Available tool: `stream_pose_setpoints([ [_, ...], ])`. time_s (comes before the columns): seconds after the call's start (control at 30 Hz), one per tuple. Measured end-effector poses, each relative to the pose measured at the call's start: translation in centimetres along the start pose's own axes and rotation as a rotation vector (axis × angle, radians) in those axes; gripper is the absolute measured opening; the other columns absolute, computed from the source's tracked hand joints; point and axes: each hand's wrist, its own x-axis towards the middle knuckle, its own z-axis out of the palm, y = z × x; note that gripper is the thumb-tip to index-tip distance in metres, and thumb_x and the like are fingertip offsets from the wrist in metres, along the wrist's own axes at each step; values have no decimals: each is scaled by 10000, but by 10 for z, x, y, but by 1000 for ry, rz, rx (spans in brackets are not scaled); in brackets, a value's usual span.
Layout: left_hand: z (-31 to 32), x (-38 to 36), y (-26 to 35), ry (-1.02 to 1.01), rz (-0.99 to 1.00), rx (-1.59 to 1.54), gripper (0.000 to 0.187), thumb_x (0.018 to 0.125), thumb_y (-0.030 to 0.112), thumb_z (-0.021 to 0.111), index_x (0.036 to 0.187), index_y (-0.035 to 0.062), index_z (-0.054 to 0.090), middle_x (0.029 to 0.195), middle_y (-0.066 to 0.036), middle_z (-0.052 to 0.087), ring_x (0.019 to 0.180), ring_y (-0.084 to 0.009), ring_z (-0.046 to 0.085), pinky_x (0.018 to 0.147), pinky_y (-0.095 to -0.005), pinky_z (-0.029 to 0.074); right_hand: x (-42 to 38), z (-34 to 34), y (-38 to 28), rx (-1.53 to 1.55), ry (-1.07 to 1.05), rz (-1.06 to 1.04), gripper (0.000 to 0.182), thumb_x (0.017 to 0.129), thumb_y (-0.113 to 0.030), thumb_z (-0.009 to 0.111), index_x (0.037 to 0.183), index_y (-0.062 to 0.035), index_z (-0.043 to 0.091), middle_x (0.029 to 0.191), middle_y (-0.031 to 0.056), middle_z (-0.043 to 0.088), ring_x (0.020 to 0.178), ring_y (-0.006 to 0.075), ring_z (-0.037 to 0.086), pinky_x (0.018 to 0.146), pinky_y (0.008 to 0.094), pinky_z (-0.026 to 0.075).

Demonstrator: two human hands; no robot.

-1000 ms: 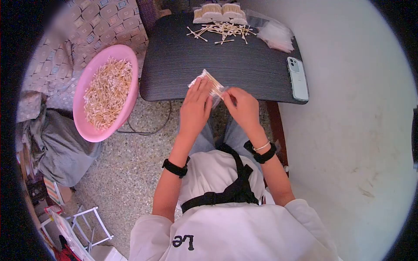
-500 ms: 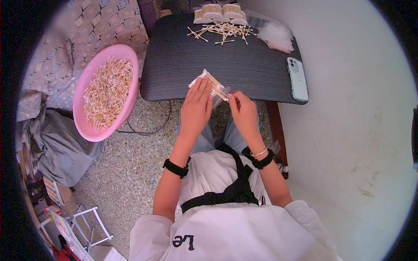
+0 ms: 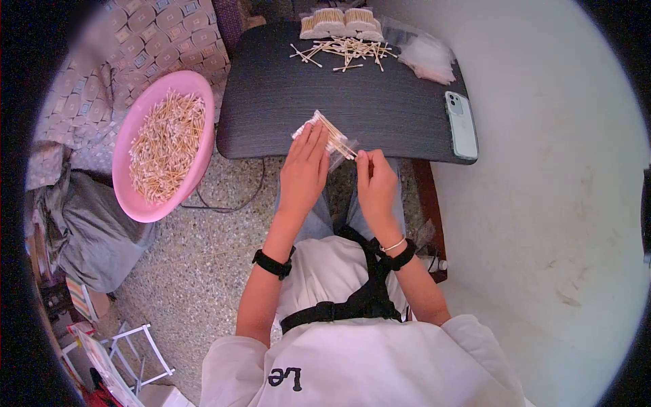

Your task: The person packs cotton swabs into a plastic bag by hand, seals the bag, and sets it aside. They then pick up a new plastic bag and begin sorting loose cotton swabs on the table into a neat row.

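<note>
A clear plastic bag (image 3: pixel 337 161) with a bundle of cotton swabs (image 3: pixel 333 133) in it lies slanted at the near edge of the black table. My left hand (image 3: pixel 303 166) holds the bundle, its fingers stretched close together across the top and its thumb along the near side. At the lower right end, where several swab tips stick out, my right hand (image 3: pixel 375 182) is closed in a pinch on the bag. Its fingertips hide whether a swab end is pinched too.
Loose swabs (image 3: pixel 349 49) lie on the black table (image 3: pixel 271 88) before stacked swab packs (image 3: pixel 339 24). Empty plastic bags (image 3: pixel 428 57) and a phone (image 3: pixel 462 125) are to the right. A pink basin (image 3: pixel 121 163) full of swabs stands left; a wall (image 3: pixel 542 169) bounds the right.
My right hand has drawn slightly down towards me, still at the bag's end. The left hand stays on the bundle. The whole view has shifted a little.
</note>
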Motion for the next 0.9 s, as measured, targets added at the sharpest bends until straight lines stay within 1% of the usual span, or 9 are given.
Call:
stream_pose_setpoints([
  [0.07, 0, 0, -1, 6, 2, 0, 418, 931, 128, 500, 1333, 17, 487, 1408, -117, 464, 1339, -278, 394, 1087, -415, 349, -1, 3, -1, 15, 28, 9, 231, 942, -224, 568, 806, -44, 518, 677, 167, 567, 603, 360, 572, 536, 429, 432],
  [0.2, 1, -1, 0, 7, 6, -7, 421, 930, 126, 500, 1337, 22, 486, 1411, -116, 460, 1346, -279, 384, 1087, -418, 348, -2, 11, 0, -60, 28, -37, 228, 924, -232, 594, 807, -49, 525, 687, 140, 580, 600, 340, 579, 538, 414, 440],
  [0.3, 0, -2, -1, -12, -4, -46, 440, 939, 119, 483, 1372, 43, 458, 1431, -127, 440, 1353, -306, 371, 1100, -415, 320, 1, 12, -3, -42, 13, -58, 226, 913, -245, 607, 811, -54, 543, 694, 121, 589, 596, 326, 582, 539, 404, 444],
  [0.47, 0, 0, -1, 7, 18, -12, 421, 924, 109, 497, 1335, 18, 486, 1402, -124, 467, 1336, -286, 395, 1087, -412, 349, 13, 10, -5, -38, -28, -59, 249, 891, -264, 635, 779, -47, 584, 690, 120, 606, 595, 311, 592, 540, 391, 448],
  [0.57, 0, -1, -1, 9, 16, -21, 419, 921, 107, 500, 1331, 17, 490, 1399, -128, 469, 1332, -288, 400, 1084, -411, 352, 21, 14, 4, 76, -137, 78, 248, 877, -248, 663, 779, -24, 621, 660, 94, 614, 542, 219, 570, 525, 328, 437],
  [0.67, -1, -1, -2, 3, 14, -25, 414, 919, 107, 502, 1322, 14, 495, 1398, -129, 470, 1330, -289, 402, 1082, -411, 353, 27, 12, 16, 333, -232, 102, 221, 867, -220, 685, 825, -5, 658, 637, 50, 607, 534, 101, 502, 518, 263, 407],
  [0.77, -1, 0, -2, 7, 14, -21, 407, 919, 110, 504, 1314, 12, 500, 1398, -128, 470, 1328, -288, 406, 1083, -410, 352, 31, 7, 28, 453, -341, 128, 195, 865, -195, 693, 874, 0, 676, 631, 18, 586, 568, 42, 449, 514, 229, 379],
  [0.87, 0, -1, -1, 5, 10, -23, 405, 923, 116, 503, 1315, 14, 500, 1397, -127, 471, 1326, -287, 409, 1085, -410, 350, 37, 2, 34, 480, -419, 104, 201, 863, -201, 692, 887, -2, 683, 641, 19, 595, 570, 45, 461, 519, 232, 388],
  [0.9, 0, -1, -1, 5, 8, -24, 406, 924, 118, 502, 1316, 15, 499, 1397, -127, 472, 1326, -287, 409, 1085, -411, 349, 38, 5, 37, 461, -401, 101, 203, 860, -202, 691, 881, -1, 684, 642, 23, 600, 566, 52, 470, 521, 235, 394],
])
